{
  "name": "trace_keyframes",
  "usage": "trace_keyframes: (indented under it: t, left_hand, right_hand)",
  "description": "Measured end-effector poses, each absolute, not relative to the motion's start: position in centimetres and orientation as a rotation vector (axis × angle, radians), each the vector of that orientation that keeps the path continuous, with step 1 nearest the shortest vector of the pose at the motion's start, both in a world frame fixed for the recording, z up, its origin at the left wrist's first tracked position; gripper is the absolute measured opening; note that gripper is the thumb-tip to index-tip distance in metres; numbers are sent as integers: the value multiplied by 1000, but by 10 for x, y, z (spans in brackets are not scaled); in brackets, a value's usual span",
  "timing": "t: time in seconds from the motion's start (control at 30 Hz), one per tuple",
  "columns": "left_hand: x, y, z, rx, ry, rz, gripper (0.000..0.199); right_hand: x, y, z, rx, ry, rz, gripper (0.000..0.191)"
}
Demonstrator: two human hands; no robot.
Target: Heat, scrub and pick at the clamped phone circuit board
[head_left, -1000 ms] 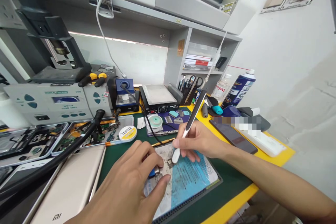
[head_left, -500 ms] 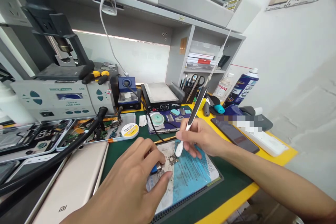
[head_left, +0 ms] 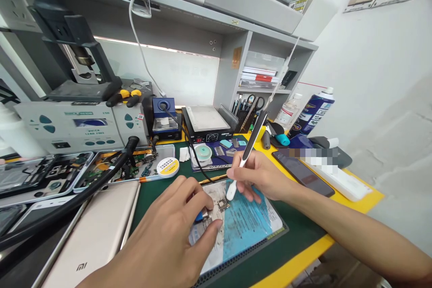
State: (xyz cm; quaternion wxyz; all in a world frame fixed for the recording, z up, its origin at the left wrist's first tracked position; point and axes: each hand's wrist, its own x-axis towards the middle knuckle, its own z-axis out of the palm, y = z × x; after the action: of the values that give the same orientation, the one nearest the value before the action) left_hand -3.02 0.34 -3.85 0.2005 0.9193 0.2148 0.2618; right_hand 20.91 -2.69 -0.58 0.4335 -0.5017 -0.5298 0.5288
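My right hand [head_left: 251,175] grips a white and black pen-shaped tool [head_left: 254,137] with a cable at its top; its rounded white tip is beside a small circuit board [head_left: 222,204]. The board lies on a blue and white work mat [head_left: 246,229]. Over the mat's left part, my left hand [head_left: 184,220] is curled around a small blue and metal piece [head_left: 201,217], thumb and fingers near it. Its fingers partly hide that piece.
On the left are a soldering station [head_left: 84,126], trays of phone parts [head_left: 151,164], a gold phone back [head_left: 96,229] and a black hose [head_left: 84,193]. Behind the mat stands a heating plate [head_left: 207,119]. A dark phone [head_left: 302,173] and a spray can [head_left: 312,112] are right.
The view has shifted very slightly. Both hands and the white tool hold nearly the same positions as before.
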Motion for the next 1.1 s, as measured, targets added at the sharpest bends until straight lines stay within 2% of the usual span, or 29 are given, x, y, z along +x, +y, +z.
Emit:
trace_keyframes:
  t: [1.1]
  left_hand:
    - [-32, 4, -41, 2566, 575, 744, 7]
  right_hand:
    - [209, -26, -5, -1264, -1248, 1344, 29]
